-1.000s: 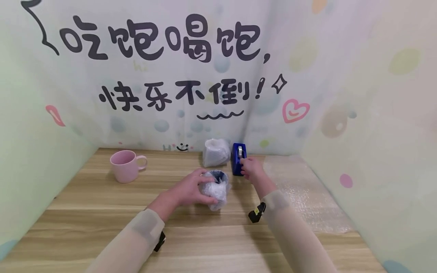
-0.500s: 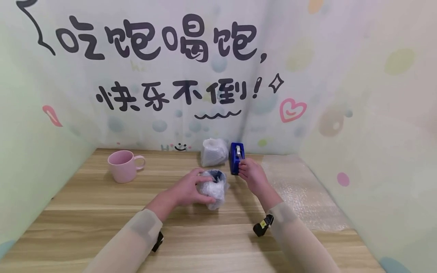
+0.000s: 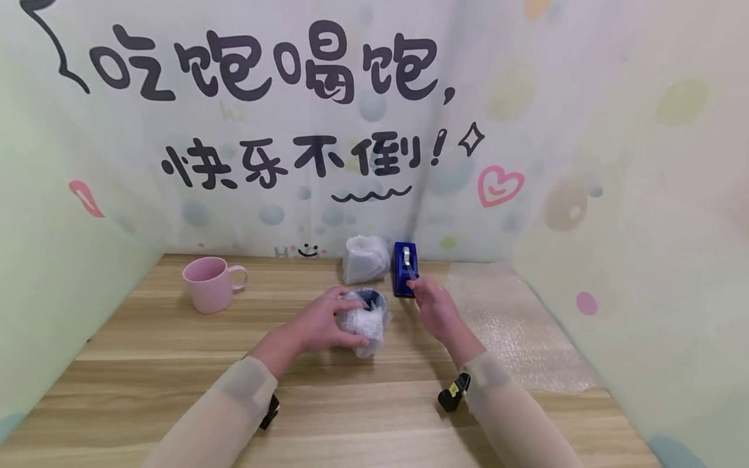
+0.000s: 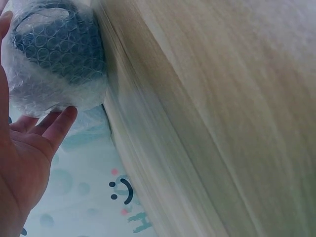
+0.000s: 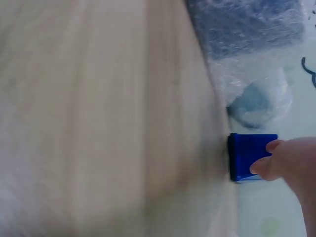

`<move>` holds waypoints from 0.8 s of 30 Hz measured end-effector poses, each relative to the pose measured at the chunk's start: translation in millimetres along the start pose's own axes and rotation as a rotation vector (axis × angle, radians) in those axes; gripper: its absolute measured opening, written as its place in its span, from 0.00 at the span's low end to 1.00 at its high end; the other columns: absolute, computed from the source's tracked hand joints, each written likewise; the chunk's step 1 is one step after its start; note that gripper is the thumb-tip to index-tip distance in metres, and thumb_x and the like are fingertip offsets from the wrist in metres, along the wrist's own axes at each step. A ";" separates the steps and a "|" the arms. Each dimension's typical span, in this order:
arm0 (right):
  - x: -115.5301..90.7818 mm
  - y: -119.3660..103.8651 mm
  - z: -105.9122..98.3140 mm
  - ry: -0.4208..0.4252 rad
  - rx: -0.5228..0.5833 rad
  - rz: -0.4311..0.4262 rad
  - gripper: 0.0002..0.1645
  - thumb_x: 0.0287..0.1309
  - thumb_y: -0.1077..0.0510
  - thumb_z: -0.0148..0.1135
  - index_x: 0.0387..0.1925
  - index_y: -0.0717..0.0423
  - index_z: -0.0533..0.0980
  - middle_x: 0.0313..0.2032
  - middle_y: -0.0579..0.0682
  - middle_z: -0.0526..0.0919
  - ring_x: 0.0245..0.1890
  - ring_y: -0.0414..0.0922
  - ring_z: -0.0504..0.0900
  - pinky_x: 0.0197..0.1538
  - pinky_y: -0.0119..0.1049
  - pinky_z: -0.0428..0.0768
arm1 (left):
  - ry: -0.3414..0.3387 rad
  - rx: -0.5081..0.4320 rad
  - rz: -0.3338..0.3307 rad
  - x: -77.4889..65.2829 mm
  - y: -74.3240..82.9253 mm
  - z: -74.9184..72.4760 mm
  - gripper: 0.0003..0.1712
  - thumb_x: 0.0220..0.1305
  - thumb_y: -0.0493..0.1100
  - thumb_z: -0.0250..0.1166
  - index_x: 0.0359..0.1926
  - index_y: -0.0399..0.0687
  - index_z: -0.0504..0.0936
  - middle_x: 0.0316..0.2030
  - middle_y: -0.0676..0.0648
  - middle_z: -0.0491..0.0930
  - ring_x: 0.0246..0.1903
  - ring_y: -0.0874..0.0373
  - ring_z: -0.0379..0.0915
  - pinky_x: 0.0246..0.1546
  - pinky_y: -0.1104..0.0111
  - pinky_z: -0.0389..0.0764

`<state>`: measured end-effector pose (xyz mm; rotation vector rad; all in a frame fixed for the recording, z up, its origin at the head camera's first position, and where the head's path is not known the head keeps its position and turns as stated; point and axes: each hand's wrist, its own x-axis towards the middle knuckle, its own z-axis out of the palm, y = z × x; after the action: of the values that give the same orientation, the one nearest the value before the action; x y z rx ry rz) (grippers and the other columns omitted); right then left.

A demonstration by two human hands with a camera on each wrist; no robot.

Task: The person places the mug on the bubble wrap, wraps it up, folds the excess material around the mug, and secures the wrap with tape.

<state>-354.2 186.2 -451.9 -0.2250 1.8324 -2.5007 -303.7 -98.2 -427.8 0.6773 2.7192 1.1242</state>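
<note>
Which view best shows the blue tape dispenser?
The head view: it shows the blue tape dispenser from above, with its tape roll and a clear strip reaching the right hand. The right wrist view shows just a blue end, partly covered by fingers; in the left wrist view I can't make it out.

The front wrapped item [image 3: 370, 331] is covered in clear bubble plastic, glossy and dimpled. The rear wrapped item [image 3: 365, 261] shows similar film, whitish, creased, semi-gloss. The tape dispenser [image 3: 400, 278] appears to be smooth, glossy plastic; the tape strip [image 3: 411, 272] is clear, shiny film. The bubble sheet [image 3: 515, 331] is transparent plastic, rough, glinting. The mug [image 3: 207, 290] is smooth with low sheen, ceramic or plastic undetermined. The worktop [image 3: 333, 409] is wood-grained, smooth, satin. The backdrop [image 3: 246, 208] looks matt, cloth-like, lightly folded.
</note>
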 end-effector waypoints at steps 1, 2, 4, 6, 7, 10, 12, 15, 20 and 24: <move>-1.2 -1.9 -0.6 0.007 -0.056 0.003 0.21 0.75 0.64 0.47 0.26 0.48 0.78 0.55 0.51 0.83 0.73 0.53 0.65 0.85 0.46 0.49 | 0.000 0.000 0.001 0.1 -0.1 0.0 0.47 0.53 0.65 0.86 0.73 0.60 0.82 0.80 0.45 0.65 0.78 0.38 0.65 0.77 0.40 0.73; -3.0 -5.0 0.2 0.019 -0.118 0.013 0.19 0.77 0.61 0.50 0.28 0.48 0.80 0.56 0.52 0.84 0.74 0.54 0.67 0.86 0.48 0.53 | -0.001 0.000 0.000 0.1 -0.2 0.0 0.47 0.53 0.65 0.86 0.73 0.60 0.82 0.80 0.45 0.65 0.78 0.38 0.65 0.76 0.40 0.73; -9.5 -12.3 3.7 0.059 -0.250 0.048 0.14 0.78 0.58 0.56 0.34 0.52 0.84 0.58 0.55 0.88 0.72 0.55 0.76 0.82 0.50 0.68 | -0.003 -0.002 -0.007 -0.4 -0.2 -0.1 0.47 0.53 0.65 0.86 0.73 0.61 0.83 0.80 0.46 0.65 0.78 0.39 0.65 0.76 0.41 0.73; -19.6 -20.6 9.6 0.085 -0.388 0.104 0.13 0.78 0.54 0.59 0.41 0.57 0.84 0.57 0.61 0.88 0.60 0.52 0.86 0.68 0.47 0.83 | -0.004 -0.003 -0.013 -0.4 -0.3 -0.5 0.47 0.53 0.65 0.86 0.72 0.61 0.83 0.80 0.47 0.65 0.78 0.39 0.65 0.76 0.41 0.73; -25.2 -24.5 13.2 0.096 -0.442 0.135 0.14 0.78 0.53 0.60 0.44 0.60 0.84 0.49 0.57 0.90 0.51 0.48 0.87 0.58 0.42 0.86 | -0.004 -0.004 -0.015 -0.3 -0.4 -0.7 0.47 0.53 0.64 0.86 0.73 0.61 0.82 0.80 0.47 0.65 0.78 0.39 0.65 0.76 0.41 0.73; -39.4 -28.0 20.3 0.099 -0.578 0.207 0.17 0.77 0.54 0.60 0.49 0.66 0.83 0.39 0.51 0.88 0.35 0.41 0.86 0.39 0.32 0.84 | -0.001 -0.002 -0.019 0.3 -0.6 -2.1 0.47 0.53 0.64 0.86 0.73 0.62 0.82 0.81 0.46 0.65 0.78 0.38 0.65 0.76 0.40 0.74; -45.6 -25.7 21.5 0.087 -0.662 0.246 0.17 0.77 0.56 0.60 0.48 0.69 0.84 0.35 0.50 0.87 0.31 0.39 0.83 0.34 0.30 0.80 | 0.000 -0.001 -0.019 0.5 -0.4 -2.9 0.47 0.54 0.64 0.86 0.73 0.62 0.82 0.80 0.46 0.65 0.78 0.38 0.66 0.76 0.40 0.74; -49.5 -17.6 19.8 0.085 -0.766 0.289 0.15 0.75 0.60 0.61 0.43 0.70 0.86 0.27 0.47 0.85 0.26 0.37 0.79 0.31 0.28 0.77 | -0.001 0.000 -0.019 0.4 -0.2 -3.1 0.47 0.54 0.64 0.86 0.73 0.61 0.82 0.81 0.46 0.64 0.78 0.38 0.66 0.75 0.40 0.74; -47.9 -6.5 16.6 0.091 -0.951 0.296 0.13 0.65 0.64 0.63 0.26 0.65 0.87 0.16 0.42 0.78 0.18 0.37 0.72 0.25 0.27 0.72 | -0.003 0.001 -0.018 -0.3 -0.6 -1.5 0.47 0.54 0.64 0.86 0.73 0.62 0.82 0.81 0.47 0.65 0.77 0.39 0.66 0.75 0.41 0.75; -40.2 -2.5 16.2 0.078 -1.090 0.312 0.17 0.62 0.63 0.67 0.17 0.58 0.84 0.13 0.42 0.76 0.16 0.37 0.72 0.24 0.27 0.70 | 0.003 -0.002 -0.017 -0.9 -0.2 -0.4 0.46 0.54 0.63 0.86 0.73 0.62 0.82 0.80 0.48 0.65 0.77 0.40 0.67 0.75 0.41 0.75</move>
<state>-312.1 176.1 -448.7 0.1413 2.7723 -1.1227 -303.1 -99.0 -427.6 0.6514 2.7206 1.1243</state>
